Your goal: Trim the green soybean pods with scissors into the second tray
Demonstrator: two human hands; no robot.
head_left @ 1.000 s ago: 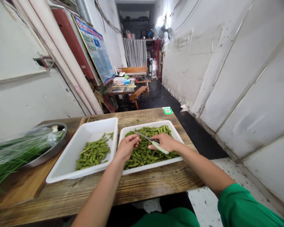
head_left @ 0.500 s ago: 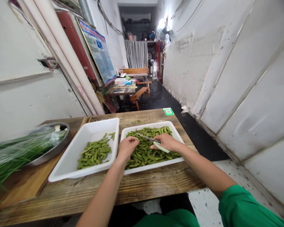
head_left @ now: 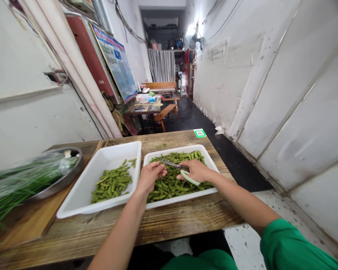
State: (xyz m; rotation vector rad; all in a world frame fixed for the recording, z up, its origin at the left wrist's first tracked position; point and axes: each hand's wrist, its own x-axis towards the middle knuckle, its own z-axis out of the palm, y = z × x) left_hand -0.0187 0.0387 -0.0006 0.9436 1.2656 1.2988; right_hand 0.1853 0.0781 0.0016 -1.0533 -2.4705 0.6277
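Observation:
My right hand point(head_left: 196, 171) grips a pair of scissors with pale green handles point(head_left: 189, 177). The metal blades point(head_left: 170, 162) point left, toward my left hand. Thumb and fingertips of my left hand point(head_left: 151, 176) are pinched together near the blade tips, on a small green soybean pod that the fingers mostly hide. Both hands are above a white tray point(head_left: 183, 193) heaped with green soybean pods point(head_left: 171, 184). To the left stands a second, deeper white tray point(head_left: 81, 191), with a smaller pile of pods point(head_left: 112, 183) in it.
A metal bowl point(head_left: 55, 183) of bagged green stalks point(head_left: 30, 180) rests by a wooden board point(head_left: 30, 221) at the left. Small green scraps point(head_left: 161, 145) and a QR-code card point(head_left: 199, 133) lie on the wooden table point(head_left: 186, 217). Beyond are another table and benches.
The scissors' handle loop has spread and tilted in my right hand. My left hand has shifted slightly, its pinched fingers now just below the blade tips. The trays stay in place.

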